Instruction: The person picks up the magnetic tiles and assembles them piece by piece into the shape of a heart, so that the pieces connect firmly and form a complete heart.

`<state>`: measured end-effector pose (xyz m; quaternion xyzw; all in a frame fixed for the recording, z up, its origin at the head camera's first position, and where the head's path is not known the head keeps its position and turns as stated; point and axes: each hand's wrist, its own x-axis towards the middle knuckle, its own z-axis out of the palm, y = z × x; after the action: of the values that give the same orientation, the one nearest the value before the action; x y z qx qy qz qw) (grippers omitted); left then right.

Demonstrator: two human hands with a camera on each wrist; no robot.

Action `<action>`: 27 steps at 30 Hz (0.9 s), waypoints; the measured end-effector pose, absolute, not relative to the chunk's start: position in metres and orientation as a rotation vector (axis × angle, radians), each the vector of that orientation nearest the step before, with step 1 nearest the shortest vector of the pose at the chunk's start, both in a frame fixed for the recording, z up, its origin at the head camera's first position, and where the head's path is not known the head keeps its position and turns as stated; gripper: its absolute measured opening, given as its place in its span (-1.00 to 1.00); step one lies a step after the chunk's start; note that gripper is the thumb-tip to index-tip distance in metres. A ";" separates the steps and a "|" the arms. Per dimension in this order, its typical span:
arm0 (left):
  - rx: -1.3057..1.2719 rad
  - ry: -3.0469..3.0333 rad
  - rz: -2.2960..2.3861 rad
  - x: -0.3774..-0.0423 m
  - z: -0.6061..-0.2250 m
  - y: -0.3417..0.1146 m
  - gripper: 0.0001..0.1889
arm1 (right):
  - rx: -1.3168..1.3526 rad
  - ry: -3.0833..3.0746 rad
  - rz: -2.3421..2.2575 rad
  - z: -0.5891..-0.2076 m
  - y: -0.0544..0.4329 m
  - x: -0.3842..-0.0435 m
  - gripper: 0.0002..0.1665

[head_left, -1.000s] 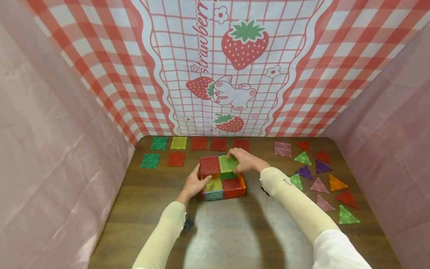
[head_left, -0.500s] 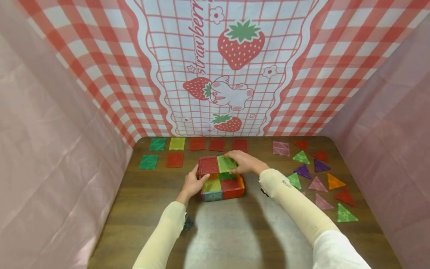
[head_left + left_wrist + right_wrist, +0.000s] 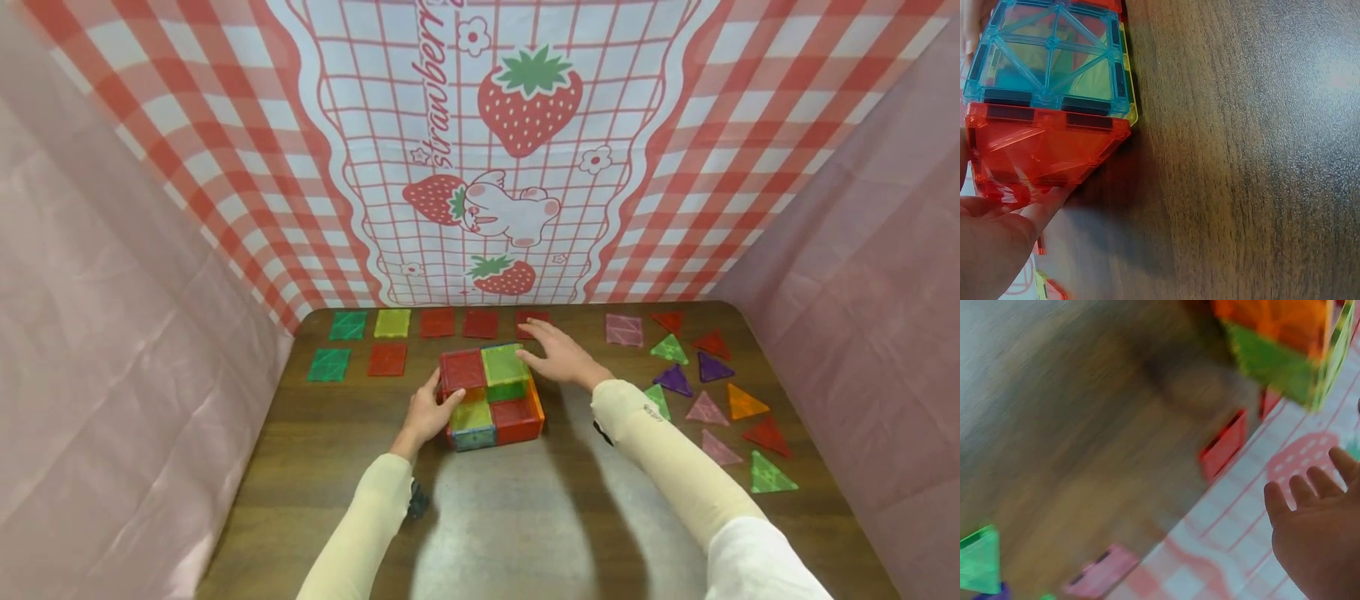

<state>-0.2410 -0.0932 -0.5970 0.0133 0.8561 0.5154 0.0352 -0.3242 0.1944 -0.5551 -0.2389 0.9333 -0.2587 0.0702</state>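
The box [image 3: 517,431] stands on the table [image 3: 322,483]. The left hand [image 3: 426,414] rests against the box's left side, the right hand [image 3: 562,356] just beside its right rear. Behind the box, a row of tiles [image 3: 437,322] extends leftward; two more tiles [image 3: 387,360] lie to its left. Triangles [image 3: 746,402] lie to its right. Cloth [image 3: 652,242] hangs behind it.

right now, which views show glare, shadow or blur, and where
Head: pale glare on the near table, dark shadow bands either side; left wrist: glare at the right of frame, shadow beside the box; right wrist: overall blur, pink tile smeared.
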 end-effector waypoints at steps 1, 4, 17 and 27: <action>0.044 2.635 1.585 -0.241 -0.598 -0.094 -0.24 | -0.672 2.829 -0.807 -0.556 0.201 -0.326 -0.19; 0.062 2.644 1.588 -0.241 -0.599 -0.095 -0.24 | -0.531 2.884 -0.816 -0.559 0.222 -0.332 -0.19; -0.032 2.516 1.673 -0.240 -0.597 -0.094 -0.33 | 0.007 2.806 -0.655 -0.567 0.305 -0.336 -0.12; -0.055 2.533 1.671 -0.239 -0.598 -0.095 -0.34 | -0.047 2.826 -0.462 -0.591 0.297 -0.326 -0.18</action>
<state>-0.2392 -0.0946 -0.5977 -0.0182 0.8335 0.5496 0.0532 -0.3261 0.2967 -0.5905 -0.0162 0.9772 -0.1599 0.1384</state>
